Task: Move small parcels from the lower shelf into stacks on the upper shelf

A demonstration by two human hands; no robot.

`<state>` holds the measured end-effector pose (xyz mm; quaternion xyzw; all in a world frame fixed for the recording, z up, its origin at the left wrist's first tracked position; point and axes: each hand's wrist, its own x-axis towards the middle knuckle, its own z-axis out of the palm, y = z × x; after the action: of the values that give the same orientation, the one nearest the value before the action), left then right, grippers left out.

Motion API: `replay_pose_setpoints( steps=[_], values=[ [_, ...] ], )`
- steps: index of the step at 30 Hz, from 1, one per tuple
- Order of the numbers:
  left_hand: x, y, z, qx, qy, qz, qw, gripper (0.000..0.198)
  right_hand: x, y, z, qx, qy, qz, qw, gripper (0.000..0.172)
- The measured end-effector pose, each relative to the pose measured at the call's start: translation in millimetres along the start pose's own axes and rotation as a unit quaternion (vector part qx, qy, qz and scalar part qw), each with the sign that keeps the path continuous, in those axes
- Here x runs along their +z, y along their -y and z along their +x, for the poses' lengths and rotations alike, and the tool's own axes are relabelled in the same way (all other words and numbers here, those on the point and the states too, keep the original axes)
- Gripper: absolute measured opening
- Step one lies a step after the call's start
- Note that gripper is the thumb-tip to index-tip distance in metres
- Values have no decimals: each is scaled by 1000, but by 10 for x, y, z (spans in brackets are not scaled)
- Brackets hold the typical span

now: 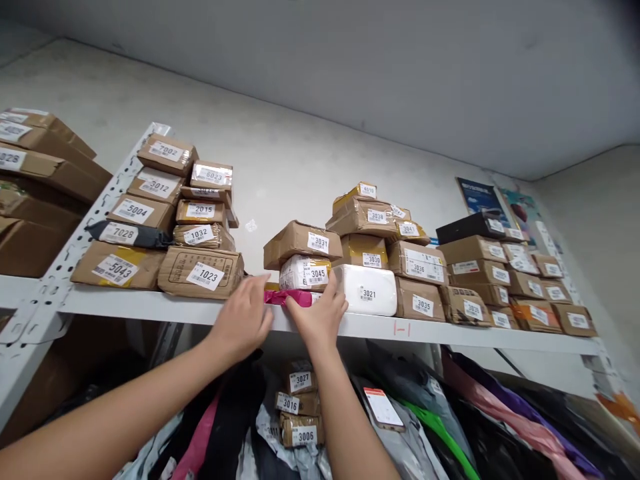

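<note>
My left hand (243, 317) is raised at the shelf edge, fingers apart and holding nothing, just left of a pink plastic-wrapped package (287, 297). My right hand (320, 317) is spread against the front of that pink package. Its thumb rests on the pink wrap, and its fingers reach up by the right end of the white parcel labelled 3045 (303, 272). That parcel lies on the pink package, with a brown box labelled 3031 (300, 243) on top, slightly tilted. To the right stands a white box labelled 3021 (370, 292); box 1023 (200, 273) sits to the left.
More labelled boxes are stacked along the white metal shelf (380, 328), including box 3035 (420, 300). Below hang or lie bagged parcels, small boxes such as 3006 (303, 432), and a phone (383, 408) with its screen lit. A perforated upright (117, 173) rises at left.
</note>
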<state>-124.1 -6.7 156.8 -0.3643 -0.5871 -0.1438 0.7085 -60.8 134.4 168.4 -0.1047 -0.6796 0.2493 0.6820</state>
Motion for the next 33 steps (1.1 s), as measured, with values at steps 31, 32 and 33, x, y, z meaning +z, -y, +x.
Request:
replay_pose_setpoints(
  steps=[31, 32, 33],
  values=[
    [-377, -239, 1785, -159, 225, -331, 903, 85, -78, -17, -239, 15, -177, 444, 878, 131],
    [-386, -233, 1795, -159, 233, -324, 903, 85, -80, -4, -251, 26, -166, 445, 880, 133],
    [-396, -228, 1803, -154, 241, -316, 905, 85, -82, 7, -261, 32, -165, 438, 883, 132]
  ],
)
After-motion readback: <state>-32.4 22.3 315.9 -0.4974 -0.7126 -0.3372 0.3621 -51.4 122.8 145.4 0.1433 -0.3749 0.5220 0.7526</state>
